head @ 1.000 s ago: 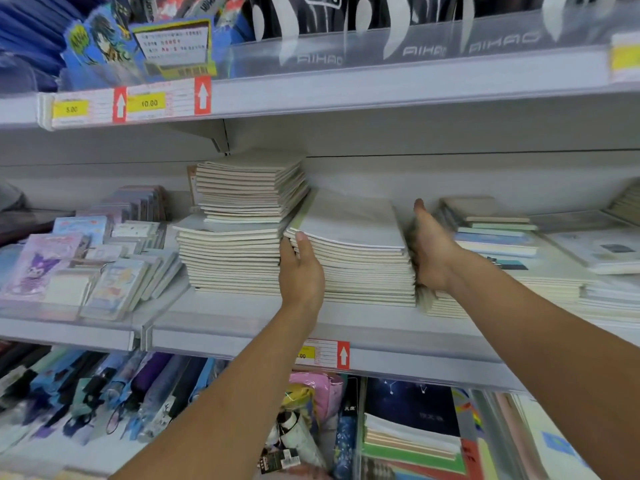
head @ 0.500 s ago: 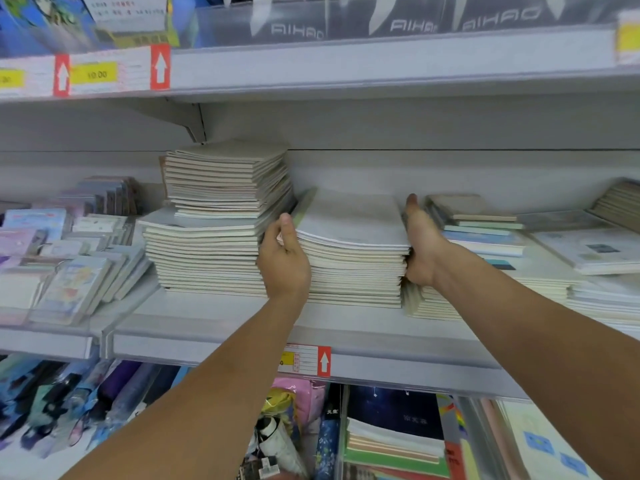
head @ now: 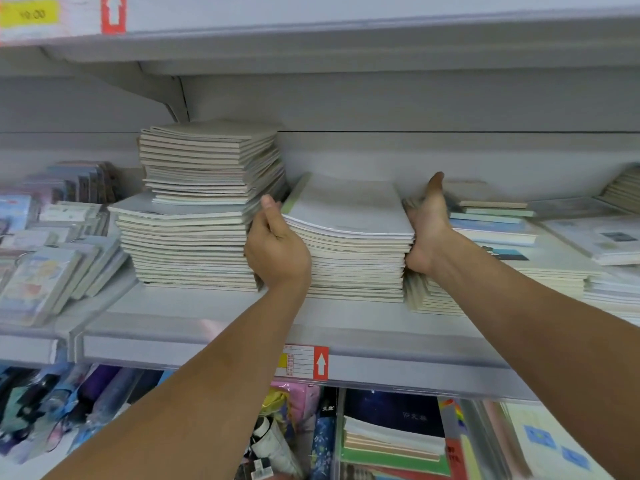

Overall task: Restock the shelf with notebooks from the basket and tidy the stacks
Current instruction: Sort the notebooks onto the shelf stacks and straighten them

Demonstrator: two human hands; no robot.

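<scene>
Head view, looking at a white shelf (head: 207,317) of notebooks. Both hands clasp the middle stack (head: 353,251) from its sides. The left hand (head: 277,251) curls round its left edge, thumb up, squeezed against a taller stack (head: 197,209) beside it. The right hand (head: 427,223) presses its right edge, thumb raised (fingers hidden behind the pile). A lower stack (head: 502,271) lies just right. A price tag (head: 304,362) hangs on the shelf lip.

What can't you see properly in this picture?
- Left hand fingertips: head view, tucked between the two notebook stacks.
- Right hand fingers: hidden behind the middle stack.
- Price label writing: too small.
- Basket: out of frame.
- Packets at left: blurred.
</scene>
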